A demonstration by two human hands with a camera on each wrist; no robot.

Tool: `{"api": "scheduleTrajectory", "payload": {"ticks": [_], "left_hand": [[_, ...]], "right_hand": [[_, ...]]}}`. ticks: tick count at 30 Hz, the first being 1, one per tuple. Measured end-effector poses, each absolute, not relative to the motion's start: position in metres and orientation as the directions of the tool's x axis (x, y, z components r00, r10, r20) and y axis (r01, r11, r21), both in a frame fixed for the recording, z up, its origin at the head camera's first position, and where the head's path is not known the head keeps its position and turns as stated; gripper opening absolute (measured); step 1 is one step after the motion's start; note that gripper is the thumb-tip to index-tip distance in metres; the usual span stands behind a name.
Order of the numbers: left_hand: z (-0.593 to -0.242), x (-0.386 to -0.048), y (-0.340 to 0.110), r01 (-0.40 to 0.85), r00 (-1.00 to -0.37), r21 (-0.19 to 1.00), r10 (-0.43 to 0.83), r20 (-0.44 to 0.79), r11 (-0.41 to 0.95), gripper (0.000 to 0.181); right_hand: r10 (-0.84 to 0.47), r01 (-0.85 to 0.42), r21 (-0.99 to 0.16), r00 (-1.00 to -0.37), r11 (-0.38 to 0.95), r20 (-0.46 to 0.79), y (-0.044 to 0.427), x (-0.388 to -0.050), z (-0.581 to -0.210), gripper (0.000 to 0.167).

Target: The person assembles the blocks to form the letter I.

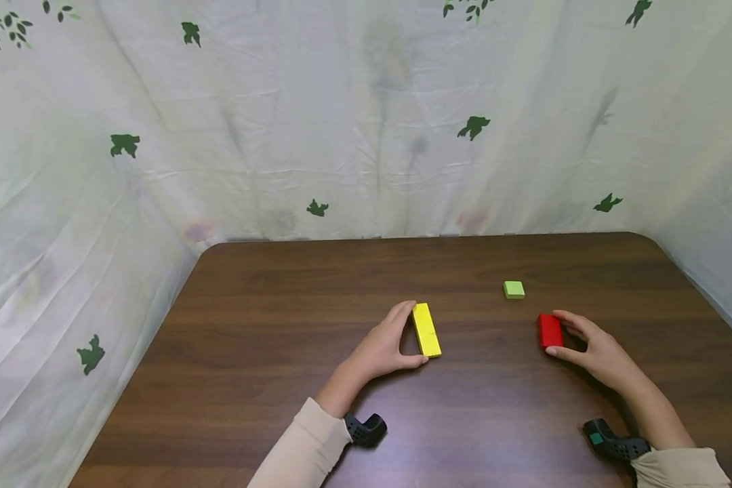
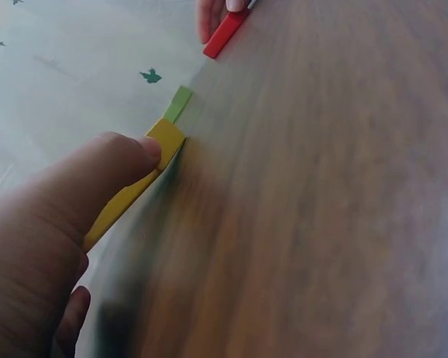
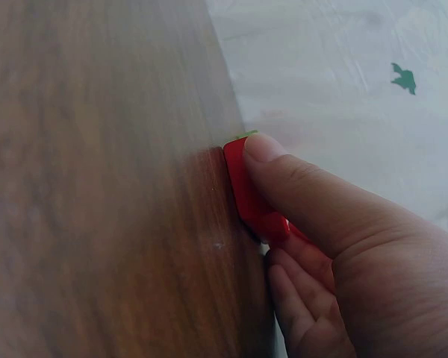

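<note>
Grips well apart

A small lime-green square block (image 1: 514, 291) sits on the dark brown wood-grain table (image 1: 268, 305), just beyond a short red rectangular block (image 1: 551, 331) pinched by the right hand (image 1: 594, 349). The left hand (image 1: 381, 344) pinches a long yellow rectangular block (image 1: 427, 331) near mid-table. Wood stretches between both; the far edge (image 1: 402, 239) meets white leaf-printed cloth (image 1: 317, 102).
</note>
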State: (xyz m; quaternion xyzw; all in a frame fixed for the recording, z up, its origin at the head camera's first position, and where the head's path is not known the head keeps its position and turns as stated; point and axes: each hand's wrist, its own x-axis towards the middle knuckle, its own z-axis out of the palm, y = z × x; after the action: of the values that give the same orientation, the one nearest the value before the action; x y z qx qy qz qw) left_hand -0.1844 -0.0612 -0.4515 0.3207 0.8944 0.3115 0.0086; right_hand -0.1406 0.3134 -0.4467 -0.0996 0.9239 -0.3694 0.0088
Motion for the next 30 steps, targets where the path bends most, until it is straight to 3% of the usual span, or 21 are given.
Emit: {"api": "scheduleTrajectory", "payload": {"ticks": [30], "left_hand": [[-0.4565,-0.1863,-0.0677,0.583,-0.766,0.531,0.634,0.107,0.615,0.083]], "right_hand": [[-0.195,-0.187,-0.687,-0.978,0.702,0.067,0.3143,-0.1416,-0.4498,0.072]]}}
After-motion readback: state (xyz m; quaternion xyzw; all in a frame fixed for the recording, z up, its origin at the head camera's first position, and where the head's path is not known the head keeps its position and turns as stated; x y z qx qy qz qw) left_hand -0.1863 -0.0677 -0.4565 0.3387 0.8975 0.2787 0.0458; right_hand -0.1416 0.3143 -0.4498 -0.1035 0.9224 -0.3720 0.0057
